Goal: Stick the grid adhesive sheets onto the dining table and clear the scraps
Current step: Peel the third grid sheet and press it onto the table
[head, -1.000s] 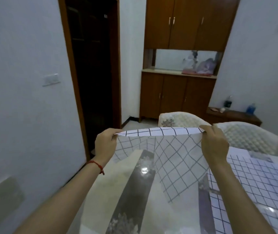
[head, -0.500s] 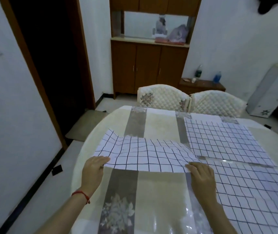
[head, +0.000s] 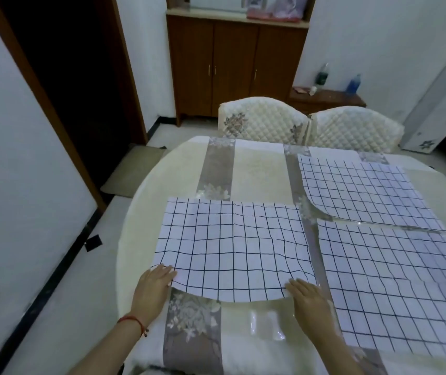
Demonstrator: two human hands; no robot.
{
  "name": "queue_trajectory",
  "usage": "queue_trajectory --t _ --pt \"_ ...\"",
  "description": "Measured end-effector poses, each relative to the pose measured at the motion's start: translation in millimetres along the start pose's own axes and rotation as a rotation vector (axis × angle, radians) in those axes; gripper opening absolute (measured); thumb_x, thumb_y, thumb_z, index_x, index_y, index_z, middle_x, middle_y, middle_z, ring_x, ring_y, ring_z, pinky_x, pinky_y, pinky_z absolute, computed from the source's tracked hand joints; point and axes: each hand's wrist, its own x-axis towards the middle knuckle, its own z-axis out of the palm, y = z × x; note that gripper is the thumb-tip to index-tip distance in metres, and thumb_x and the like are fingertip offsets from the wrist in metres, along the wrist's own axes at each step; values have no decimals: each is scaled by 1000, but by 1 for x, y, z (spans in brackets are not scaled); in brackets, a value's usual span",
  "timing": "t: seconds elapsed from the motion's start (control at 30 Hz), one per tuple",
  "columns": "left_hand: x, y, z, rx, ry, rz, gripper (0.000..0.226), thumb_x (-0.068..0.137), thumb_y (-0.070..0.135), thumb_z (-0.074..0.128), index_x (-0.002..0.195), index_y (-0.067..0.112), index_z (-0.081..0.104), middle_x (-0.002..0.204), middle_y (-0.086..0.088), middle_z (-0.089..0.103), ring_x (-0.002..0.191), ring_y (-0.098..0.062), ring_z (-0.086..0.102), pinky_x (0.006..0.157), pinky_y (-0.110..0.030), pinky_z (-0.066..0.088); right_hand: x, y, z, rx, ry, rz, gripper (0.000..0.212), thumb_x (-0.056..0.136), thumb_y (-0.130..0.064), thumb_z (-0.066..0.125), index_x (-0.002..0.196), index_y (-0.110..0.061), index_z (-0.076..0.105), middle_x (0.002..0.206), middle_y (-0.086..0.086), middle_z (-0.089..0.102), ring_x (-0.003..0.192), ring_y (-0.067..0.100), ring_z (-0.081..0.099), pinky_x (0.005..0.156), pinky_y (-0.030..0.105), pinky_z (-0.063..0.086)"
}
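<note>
A white sheet with a black grid (head: 232, 244) lies spread on the left half of the round dining table (head: 257, 169); its near edge still curls up a little. My left hand (head: 155, 280) rests with straight fingers on the sheet's near left corner. My right hand (head: 307, 293) lies flat at its near right corner. Two more grid sheets lie on the table's right side, one at the far right (head: 362, 193) with a lifted near-left corner and one at the near right (head: 395, 282).
Two quilted white chairs (head: 262, 117) (head: 354, 128) stand at the table's far edge. A brown cabinet (head: 232, 66) and a low shelf with bottles (head: 327, 96) are behind them. A dark doorway (head: 62, 77) opens on the left, and a small black scrap (head: 93, 242) lies on the floor.
The sheet, held up in the air by its top edge a second ago, has been laid down flat on the table. Both hands came down to its near corners.
</note>
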Motion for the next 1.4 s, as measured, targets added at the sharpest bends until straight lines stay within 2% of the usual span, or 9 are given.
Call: queue_trajectory --t 0.17,0.4,0.47,0.57,0.6,0.7,0.77,0.83,1.4 --pt "-11 1 7 -52 -69 -84 55 49 -25 73 100 -3 71 110 -29 65 99 -50 62 78 -62 49 -6 -3 3 -2 -146 49 67 23 15 82 86 -7 75 90 8 76 82 25 73 63 40 59" --pt "-27 -9 19 -13 -174 -126 61 76 -26 44 129 3 52 142 -20 40 133 -39 38 112 -49 25 -20 -5 -1 12 -200 36 64 10 8 89 70 -6 76 79 2 76 71 18 74 54 29 57" --pt "-30 -13 18 -29 -163 -113 59 72 -27 52 124 0 56 137 -21 46 126 -40 47 107 -51 34 -26 -6 -1 9 -202 38 65 8 8 89 71 -6 76 80 2 76 71 17 74 62 25 57" --pt "-35 -13 13 17 -220 -85 71 34 -31 75 98 -1 72 107 -20 69 91 -37 69 69 -54 54 -32 -7 -1 43 -190 58 62 17 18 84 75 0 75 84 9 76 72 25 73 99 15 37" --pt "-35 -14 13 10 -220 -82 73 28 -31 75 94 -1 73 102 -20 71 86 -37 70 65 -54 55 -33 -7 -1 57 -201 80 61 21 21 82 78 1 74 86 12 76 74 28 73 99 13 36" --pt "-34 -16 14 -52 -205 -118 66 58 -34 55 116 -2 62 127 -25 55 116 -42 56 100 -53 41 -35 -8 -3 61 -252 117 62 34 21 81 91 0 73 100 15 73 89 28 72 72 31 57" --pt "-37 -16 15 -59 -188 -136 62 68 -32 45 122 -3 57 134 -25 48 124 -43 47 108 -52 31 -36 -8 -4 111 -356 135 58 72 15 63 127 -3 54 138 12 49 128 26 50 102 30 44" --pt "-42 -17 17 -89 -181 -151 63 60 -35 50 114 -5 63 124 -28 56 113 -47 56 98 -59 39 -40 -5 -5 115 -423 146 57 90 5 41 143 -13 30 154 2 24 143 16 23 115 24 22" --pt "-58 -12 13 -139 -275 -99 68 78 -26 33 138 6 37 150 -17 27 142 -28 24 118 -34 13 -61 -2 -1 29 -491 198 48 97 -11 33 144 -23 29 156 -6 23 143 9 20 113 27 26"
